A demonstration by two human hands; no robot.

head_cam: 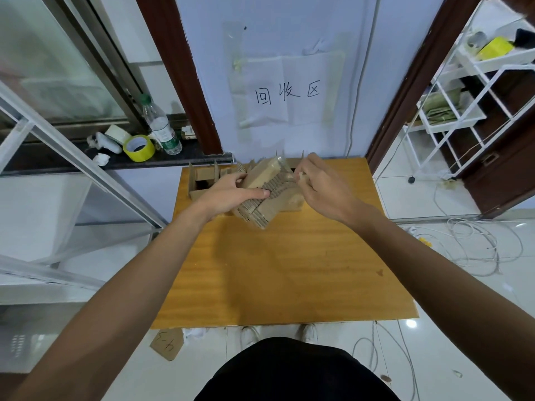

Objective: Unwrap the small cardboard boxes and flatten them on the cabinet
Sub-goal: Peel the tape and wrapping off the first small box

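mid-unwrap: gripping box bundle [262,180] with left hand [231,193], pinching clear wrap [285,168] with right hand [324,189]; next, peel wrap clear.

- cabinet [289,270]: orange-yellow wood grain
- bundle of small cardboard boxes [266,186]: tan, ribbed edges
- tape roll [139,148]: yellow-green
- bottle [162,128]: clear, green cap and label

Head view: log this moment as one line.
stage: unwrapping | left hand: grips cardboard bundle | right hand: pinches clear wrap | bundle: tilted, far end of cabinet
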